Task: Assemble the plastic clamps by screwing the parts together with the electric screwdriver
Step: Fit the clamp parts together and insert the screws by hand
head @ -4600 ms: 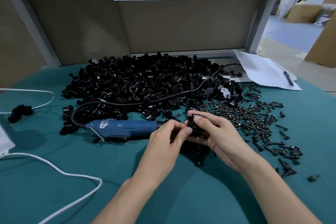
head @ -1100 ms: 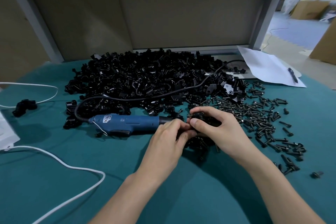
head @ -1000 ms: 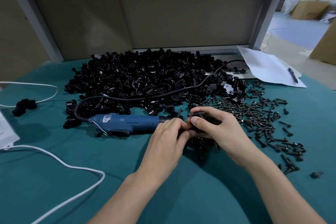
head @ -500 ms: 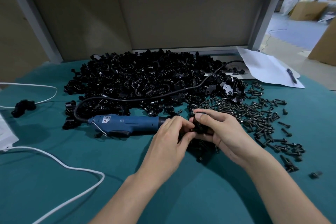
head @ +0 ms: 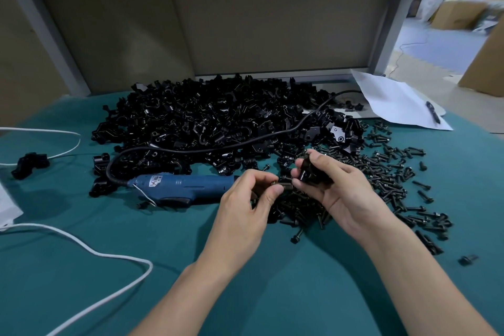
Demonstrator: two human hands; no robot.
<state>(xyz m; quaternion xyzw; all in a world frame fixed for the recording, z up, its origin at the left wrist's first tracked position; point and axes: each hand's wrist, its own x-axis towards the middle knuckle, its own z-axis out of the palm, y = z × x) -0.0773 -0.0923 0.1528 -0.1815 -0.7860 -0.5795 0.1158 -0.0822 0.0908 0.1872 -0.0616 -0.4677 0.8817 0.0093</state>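
Clamp parts point(head: 218, 123) were heaped across mid-frame, and the screwdriver point(head: 182, 185) lay unheld at the heap's lower edge. I judged that a fingertip-only pinch could drop the screw point(head: 276, 185) among the loose ones beneath. My right hand point(head: 335, 188), just right of centre, gripped a clamp point(head: 308, 169). My left hand point(head: 245, 207) pinched the apparent screw beside it.
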